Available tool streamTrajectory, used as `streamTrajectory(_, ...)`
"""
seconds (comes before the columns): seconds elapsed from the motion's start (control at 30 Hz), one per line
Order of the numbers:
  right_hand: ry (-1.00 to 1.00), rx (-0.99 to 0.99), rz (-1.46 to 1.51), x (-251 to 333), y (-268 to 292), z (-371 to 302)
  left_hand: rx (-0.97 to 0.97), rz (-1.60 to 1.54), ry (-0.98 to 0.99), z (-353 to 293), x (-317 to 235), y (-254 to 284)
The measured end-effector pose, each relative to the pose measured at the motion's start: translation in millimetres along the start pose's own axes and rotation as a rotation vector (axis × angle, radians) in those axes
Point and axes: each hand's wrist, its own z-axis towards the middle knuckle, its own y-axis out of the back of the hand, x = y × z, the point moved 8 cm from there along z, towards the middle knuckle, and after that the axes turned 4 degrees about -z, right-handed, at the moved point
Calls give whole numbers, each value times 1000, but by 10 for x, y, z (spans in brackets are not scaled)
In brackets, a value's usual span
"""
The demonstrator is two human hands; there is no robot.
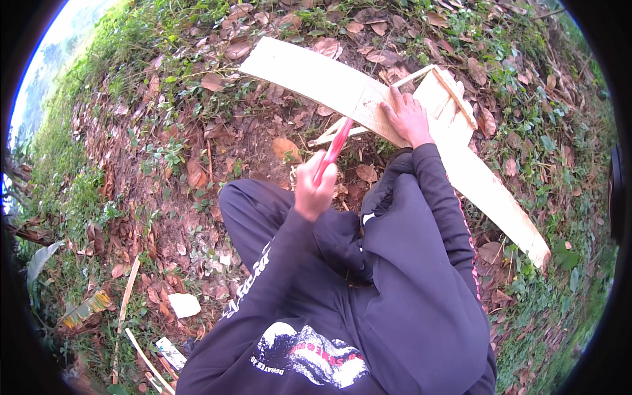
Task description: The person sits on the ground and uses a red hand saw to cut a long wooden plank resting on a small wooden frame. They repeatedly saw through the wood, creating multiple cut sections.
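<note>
Left hand [315, 184] is closed in a fist around a red handle [338, 146], just below the near edge of a pale wooden board [309, 74]. Handle points away from the body and meets the board's near edge; a thin line, probably a saw blade, continues over the board and beyond its far edge. Right hand [409, 120] lies on the board's upper face, just right of that line, fingers spread, pressing rather than gripping. Board lies on leafy ground [151, 164], in front of the crossed legs; its right-hand stretch passes beyond the right sleeve [447, 210]. Whether it is one piece under the sleeve cannot be told. Small wooden slats [455, 99] lie beside the board, beyond the right hand. Progress: tool set at the line, board braced. No parting shows there, so the cut is judged unfinished; its depth cannot be read at this angle. Left of the line, the board's far end appears attached, so severing that section is judged to remain.
</note>
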Motion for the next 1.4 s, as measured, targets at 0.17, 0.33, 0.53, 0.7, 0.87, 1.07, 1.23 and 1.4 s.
streamTrajectory(0.17, 17, -15, 14, 32, 14, 12, -24, 163, -239, 734, -159, -345)
streamTrajectory(0.33, 20, -28, 51, -52, -39, 10, -71, 199, -391, 556, -374, -276)
streamTrajectory(0.53, 19, 27, 52, -13, -17, -19, 5, 21, 26, -396, -241, 188)
streamTrajectory(0.7, 26, 16, 48, -41, 11, -29, 26, -9, 47, -773, -219, 356)
streamTrajectory(0.87, 19, 33, 64, -25, 39, 5, 14, 18, 12, -109, -85, 41)
streamTrajectory(1.07, 31, 2, 32, 0, 66, 9, -22, 211, -335, 763, -261, -383)
streamTrajectory(1.23, 27, 23, 111, -69, 15, 23, 23, -2, -44, 402, -272, -254)
streamTrajectory(1.4, 13, 58, 113, -57, 24, -12, 23, 91, 44, -461, -237, 149)
